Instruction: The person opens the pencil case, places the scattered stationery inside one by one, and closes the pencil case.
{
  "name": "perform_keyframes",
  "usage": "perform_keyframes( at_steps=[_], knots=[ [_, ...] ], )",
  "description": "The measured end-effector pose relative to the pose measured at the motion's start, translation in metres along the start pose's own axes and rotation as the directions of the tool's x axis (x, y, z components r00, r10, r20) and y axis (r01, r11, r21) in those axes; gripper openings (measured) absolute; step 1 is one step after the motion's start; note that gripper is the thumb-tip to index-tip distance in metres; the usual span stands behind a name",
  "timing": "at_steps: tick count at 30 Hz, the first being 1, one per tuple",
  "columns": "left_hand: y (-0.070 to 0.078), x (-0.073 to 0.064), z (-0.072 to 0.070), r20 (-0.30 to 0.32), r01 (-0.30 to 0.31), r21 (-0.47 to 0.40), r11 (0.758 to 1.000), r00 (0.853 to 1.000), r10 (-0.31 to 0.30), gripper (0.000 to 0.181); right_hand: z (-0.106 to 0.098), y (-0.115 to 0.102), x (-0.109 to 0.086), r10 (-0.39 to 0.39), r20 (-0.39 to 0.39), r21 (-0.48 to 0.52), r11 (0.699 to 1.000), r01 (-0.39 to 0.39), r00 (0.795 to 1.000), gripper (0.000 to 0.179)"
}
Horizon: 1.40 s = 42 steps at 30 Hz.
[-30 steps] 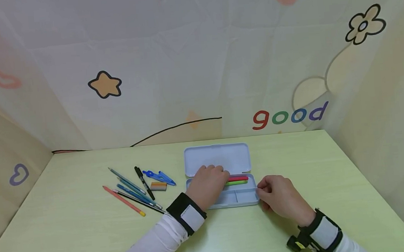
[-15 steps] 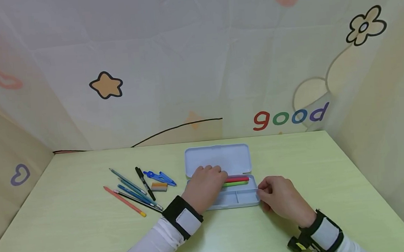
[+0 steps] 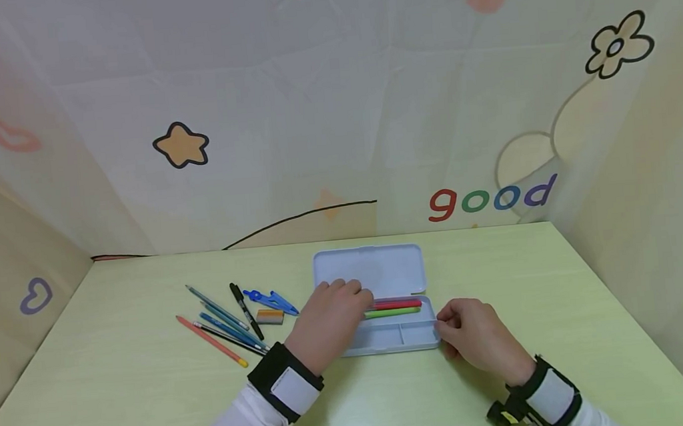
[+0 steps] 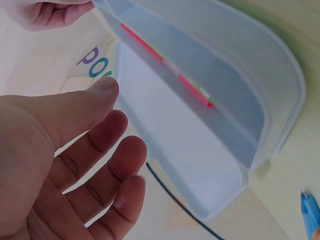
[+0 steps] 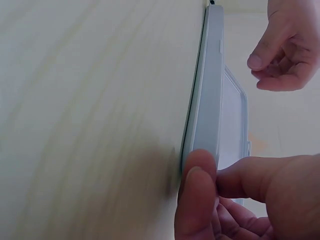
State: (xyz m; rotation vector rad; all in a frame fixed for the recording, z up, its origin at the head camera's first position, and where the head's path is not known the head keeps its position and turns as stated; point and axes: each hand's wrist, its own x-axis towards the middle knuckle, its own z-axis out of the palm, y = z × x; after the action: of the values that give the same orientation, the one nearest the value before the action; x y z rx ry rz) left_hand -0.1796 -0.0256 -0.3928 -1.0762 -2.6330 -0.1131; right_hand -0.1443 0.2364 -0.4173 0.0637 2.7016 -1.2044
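A pale blue pencil case (image 3: 375, 337) lies open on the table, its lid (image 3: 375, 264) folded back towards the wall. Inside the long rear compartment a red pen (image 3: 401, 304) and a green pen (image 3: 402, 312) lie side by side; the front compartments show bare. Over the case's left end hovers my left hand (image 3: 329, 322), hiding that end in the head view. In the left wrist view its loosely bent fingers (image 4: 127, 155) hold nothing. My right hand (image 3: 480, 336) pinches the case's right end between thumb and fingers, as the right wrist view also shows.
Left of the case lie a salmon pencil (image 3: 213, 341), several blue pencils (image 3: 226, 316), a black pencil (image 3: 225, 337), a black marker (image 3: 245, 311), a blue compass (image 3: 270, 299) and an orange-and-grey eraser (image 3: 269, 317). A printed cloth (image 3: 285, 110) hangs behind the table.
My left hand has drawn back to the left over the case, uncovering more of the red and green pens. The right hand stays at the case's right end.
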Motion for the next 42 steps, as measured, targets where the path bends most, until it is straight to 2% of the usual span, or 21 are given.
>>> perform_keyframes(
  at_steps=[8, 20, 30, 37, 42],
  knots=[
    [-0.008, -0.018, -0.015, -0.019, 0.024, -0.03, 0.999, 1.0, -0.025, 0.016, 0.0, 0.001, 0.0, -0.003, -0.002, 0.002, 1.0, 0.003, 1.0, 0.007],
    [-0.032, -0.046, -0.029, -0.063, 0.081, -0.042, 0.996, 0.994, -0.084, 0.022, -0.001, 0.001, 0.001, -0.005, 0.004, -0.003, 1.0, 0.005, 1.0, 0.007],
    [-0.052, -0.065, -0.029, -0.087, 0.116, -0.05, 0.992, 0.989, -0.12, 0.023, -0.001, -0.001, 0.001, -0.007, 0.001, 0.003, 1.0, 0.007, 1.0, 0.007],
    [-0.066, -0.077, -0.035, -0.1, 0.142, -0.061, 0.988, 0.984, -0.148, 0.025, 0.0, 0.0, 0.001, -0.008, -0.001, 0.005, 1.0, 0.008, 1.0, 0.006],
    [-0.078, -0.088, -0.036, -0.071, 0.171, -0.043, 0.984, 0.982, -0.174, 0.026, 0.0, 0.0, 0.001, -0.001, 0.0, 0.008, 1.0, 0.001, 1.0, 0.006]
  ],
)
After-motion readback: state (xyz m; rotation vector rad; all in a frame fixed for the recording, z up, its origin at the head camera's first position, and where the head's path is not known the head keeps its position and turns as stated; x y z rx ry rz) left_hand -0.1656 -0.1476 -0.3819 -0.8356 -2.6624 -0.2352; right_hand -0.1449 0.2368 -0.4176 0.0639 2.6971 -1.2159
